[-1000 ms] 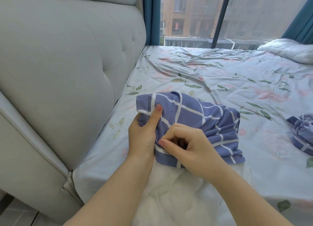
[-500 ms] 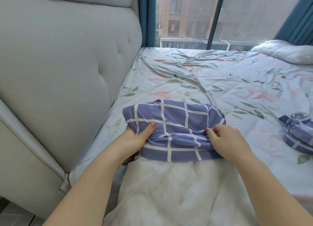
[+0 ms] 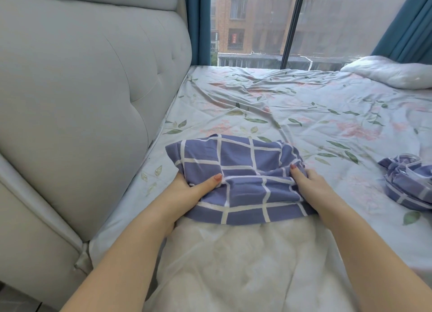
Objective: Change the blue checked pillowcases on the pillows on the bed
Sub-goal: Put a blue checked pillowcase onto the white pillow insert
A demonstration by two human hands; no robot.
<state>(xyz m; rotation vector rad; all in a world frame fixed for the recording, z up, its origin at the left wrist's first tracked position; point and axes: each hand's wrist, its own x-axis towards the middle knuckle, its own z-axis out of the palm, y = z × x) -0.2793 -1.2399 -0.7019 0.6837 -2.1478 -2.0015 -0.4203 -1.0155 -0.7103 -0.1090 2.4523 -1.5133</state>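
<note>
From the head view, the left hand's [image 3: 189, 190] fingers were hidden under the blue checked pillowcase [image 3: 245, 171], only the thumb lying on top, gripping it. The right hand [image 3: 311, 185] pinched the bunched edge at 3 o'clock of the cloth, its fingertips partly buried. A second before, both hands had sat close together; now they held opposite sides. The case was gathered over the far end of a soft white pillow [image 3: 233, 260] at 6 o'clock. Another crumpled checked case [image 3: 406, 185] lay at 3 o'clock on the wrinkled floral sheet [image 3: 280, 106], cut off by the frame's edge. The padded, tufted headboard [image 3: 81, 101] stood at 9 o'clock.
</note>
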